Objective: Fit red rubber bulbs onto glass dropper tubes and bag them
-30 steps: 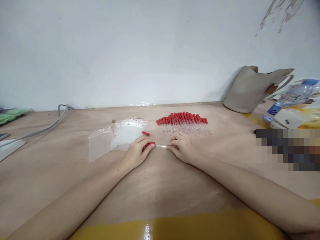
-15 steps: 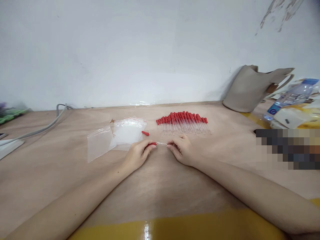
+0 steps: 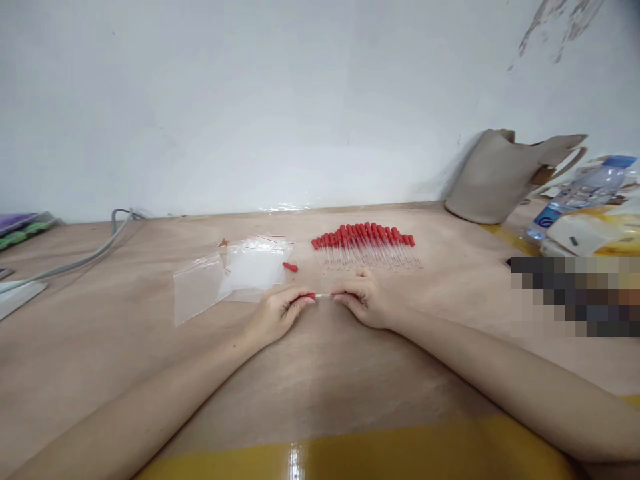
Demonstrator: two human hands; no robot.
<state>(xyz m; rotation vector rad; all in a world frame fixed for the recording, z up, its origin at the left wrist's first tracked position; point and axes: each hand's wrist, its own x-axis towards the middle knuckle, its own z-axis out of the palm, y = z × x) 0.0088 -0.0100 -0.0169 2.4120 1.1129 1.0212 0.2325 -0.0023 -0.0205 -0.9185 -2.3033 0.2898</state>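
Observation:
My left hand (image 3: pixel 277 313) is closed in a pinch round a red rubber bulb (image 3: pixel 312 295), of which only the end shows past the fingertips. From that end a thin clear dropper tube (image 3: pixel 324 295) runs across to my right hand (image 3: pixel 367 301), whose thumb and fingers grip its other part. Both hands are low over the table. Just beyond them a loose red bulb (image 3: pixel 290 267) lies by the clear zip bags (image 3: pixel 257 263). Behind my right hand, several droppers (image 3: pixel 367 241) with red bulbs lie side by side, tips toward me.
Another clear zip bag (image 3: pixel 200 290) lies flat at the left. A grey cable (image 3: pixel 95 255) crosses the far left. Toward the back right stand a beige bag (image 3: pixel 493 177) and a tilted water bottle (image 3: pixel 583 197), near a blurred-out patch. Yellow tape (image 3: pixel 380 450) runs along the near edge.
My left fingers have slid a little forward over the red bulb, so less of it shows. The hands are slightly closer together and the tube between them looks shorter.

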